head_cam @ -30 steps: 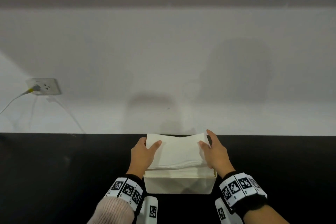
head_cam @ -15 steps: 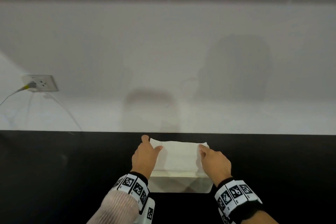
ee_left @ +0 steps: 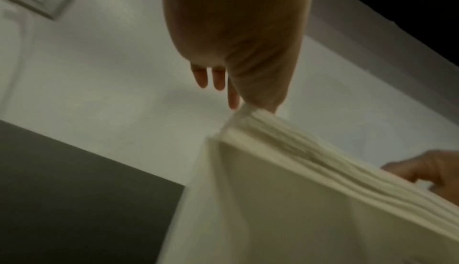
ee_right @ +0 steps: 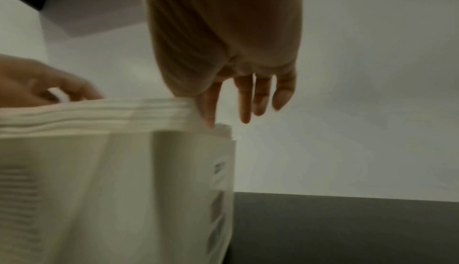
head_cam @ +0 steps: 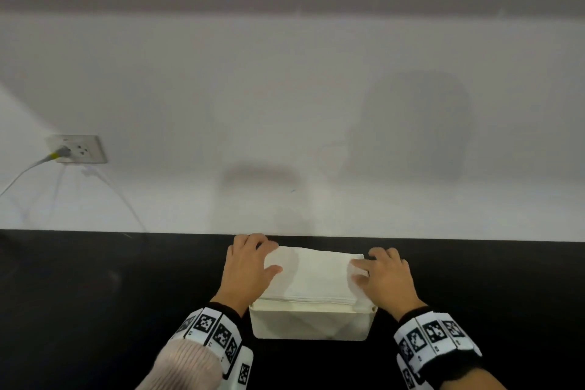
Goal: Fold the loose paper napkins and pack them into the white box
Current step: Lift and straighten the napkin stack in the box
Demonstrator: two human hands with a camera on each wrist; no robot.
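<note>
A white box (head_cam: 311,324) stands on the black tabletop near its far edge. A stack of folded white napkins (head_cam: 311,275) fills it and rises a little above the rim. My left hand (head_cam: 251,263) is at the stack's left end, thumb flat on top and fingers reaching down past the far left corner. My right hand (head_cam: 381,274) lies at the right end, with fingers and thumb resting on the top sheet. In the left wrist view the fingers (ee_left: 219,79) hang straight beside the stack (ee_left: 323,160). The right wrist view shows straight fingers (ee_right: 246,101) touching the stack's end (ee_right: 99,115).
The black tabletop (head_cam: 95,310) ends at a white wall directly behind the box. A wall socket (head_cam: 77,149) with a plugged-in grey cable is on the wall at the far left. Both wrists wear bands with black-and-white markers.
The napkin stack, held higher above the box a second ago, has sunk into it. Both hands followed it down and now rest at its ends.
</note>
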